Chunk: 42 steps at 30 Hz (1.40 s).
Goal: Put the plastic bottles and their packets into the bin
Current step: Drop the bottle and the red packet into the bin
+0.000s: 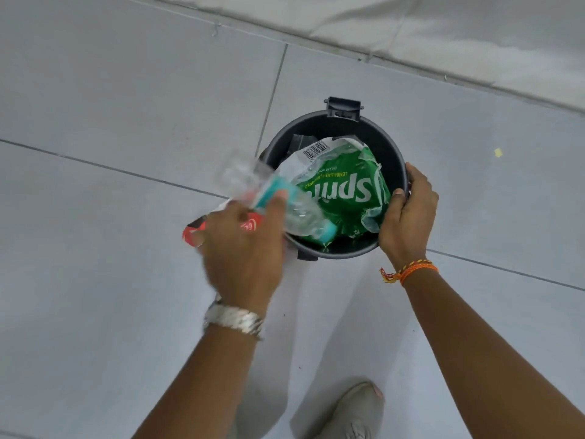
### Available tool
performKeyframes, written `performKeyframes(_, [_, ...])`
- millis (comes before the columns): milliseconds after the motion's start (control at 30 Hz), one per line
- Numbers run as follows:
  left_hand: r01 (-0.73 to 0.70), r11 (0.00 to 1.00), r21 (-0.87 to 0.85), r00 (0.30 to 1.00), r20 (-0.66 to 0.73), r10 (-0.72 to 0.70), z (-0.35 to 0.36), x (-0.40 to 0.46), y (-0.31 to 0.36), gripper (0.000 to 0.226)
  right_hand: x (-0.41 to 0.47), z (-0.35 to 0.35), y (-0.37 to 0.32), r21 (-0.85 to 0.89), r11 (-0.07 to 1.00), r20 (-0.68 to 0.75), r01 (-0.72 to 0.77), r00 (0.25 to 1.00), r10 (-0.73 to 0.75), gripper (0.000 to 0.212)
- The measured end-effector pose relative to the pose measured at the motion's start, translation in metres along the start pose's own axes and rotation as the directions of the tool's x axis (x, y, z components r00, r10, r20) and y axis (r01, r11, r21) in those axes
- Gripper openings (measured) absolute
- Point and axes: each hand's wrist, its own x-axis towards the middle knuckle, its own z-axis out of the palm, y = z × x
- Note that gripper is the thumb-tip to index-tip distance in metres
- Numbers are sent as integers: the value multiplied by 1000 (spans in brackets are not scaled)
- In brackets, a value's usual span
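green packet (345, 198) already in the bin (399, 172) — the left hand (243, 248) clutches a clear bottle (297, 213) tipped over the rim, plus a red packet (194, 233) still outside; right hand (408, 217) grips the rim.

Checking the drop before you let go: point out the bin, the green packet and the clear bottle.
bin (399, 172), head view, right side of the black rim.
green packet (345, 188), head view, on the white lettering.
clear bottle (304, 213), head view, crumpled body over the rim.
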Motion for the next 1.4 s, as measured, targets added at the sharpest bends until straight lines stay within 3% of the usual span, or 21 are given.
performKeyframes(67, [-10, 984, 180, 998, 63, -1, 14, 4, 3, 64, 0, 0, -2, 11, 1000, 13, -11, 1000, 11, 48])
performKeyframes(167, [79, 989, 127, 997, 4, -81, 17, 22, -27, 58, 0, -1, -3, 25, 1000, 26, -11, 1000, 11, 48])
performKeyframes(233, [216, 967, 133, 976, -52, -211, 13, 39, -61, 49, 0, -2, -2, 30, 999, 30, -18, 999, 18, 48])
performKeyframes(333, [457, 850, 264, 883, -18, -469, 10, 67, -118, 61, 0, 0, -3, 35, 999, 18, -13, 1000, 13, 48])
performKeyframes(433, [691, 714, 113, 719, -5, -695, 15, 83, -150, 101, -1, 1, -4, 55, 998, 0, -26, 1000, 26, 48])
performKeyframes(500, [729, 681, 70, 682, 17, -732, 23, 85, -156, 108, -2, 2, -3, 61, 998, -9, -28, 1000, 29, 48])
performKeyframes(667, [738, 674, 36, 672, 60, -738, 47, 90, -166, 96, 0, 4, 3, 58, 998, -14, -15, 1000, 16, 47])
performKeyframes(767, [703, 709, 43, 710, 8, -704, 47, 91, -166, 68, 0, 4, 4, 66, 998, -16, -3, 1000, 4, 47])
performKeyframes(933, [573, 752, -326, 768, -106, -631, 11, 95, -155, 44, -3, 3, 1, 61, 998, -6, -23, 1000, 23, 46])
performKeyframes(1067, [324, 770, -549, 801, -275, -532, -30, 90, -113, 45, -3, -5, -7, 64, 996, 44, -60, 997, 57, 45])
performKeyframes(1200, [44, 740, -671, 881, -323, -345, -57, 53, -47, 22, -2, -16, -15, 61, 994, 113, -94, 990, 87, 45])
performKeyframes(1300, [-117, 805, -582, 955, -289, -70, -54, 20, -8, 11, -5, -24, -15, 79, 987, 119, -143, 984, 133, 46])
performKeyframes(1400, [-229, 925, -304, 968, -169, 185, -26, -5, 9, 10, -5, -36, -22, 144, 964, 59, -222, 975, 215, 44])
